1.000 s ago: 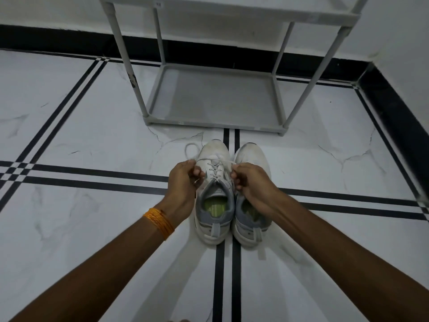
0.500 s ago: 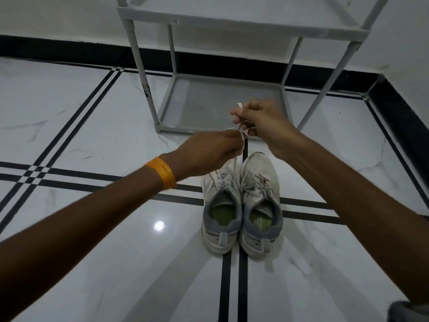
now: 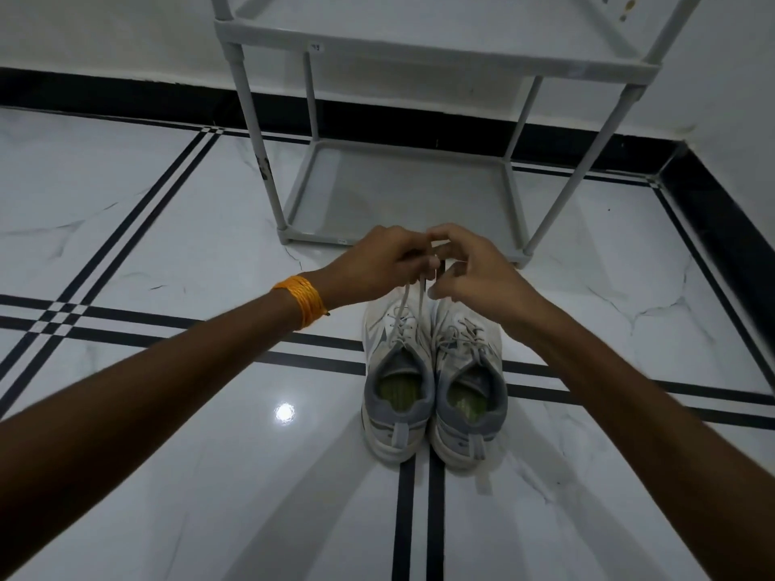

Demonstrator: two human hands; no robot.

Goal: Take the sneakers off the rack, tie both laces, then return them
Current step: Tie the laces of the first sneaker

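Head view: both hands, left hand [image 3: 379, 262] and right hand [image 3: 474, 270], pinch the lace [image 3: 403, 297] with closed fingers above the left sneaker [image 3: 396, 371], before the rack [image 3: 419, 60].

place: a room in a home, most likely an entry or hallway corner
floor [image 3: 126, 228]: glossy white marble-look tiles with paired black inlay lines crossing at 9 o'clock; a ceiling light glints off it at 7 o'clock
walls [image 3: 105, 31]: plain white, with a black skirting [image 3: 126, 92] along the base; two walls meet in a corner at 2 o'clock
rack [image 3: 402, 190]: light grey tube-and-shelf shoe rack at 12 o'clock, standing against the wall, its lower tiers bare
sneakers [image 3: 434, 371]: a worn white and grey pair side by side on the floor, just in front of the rack
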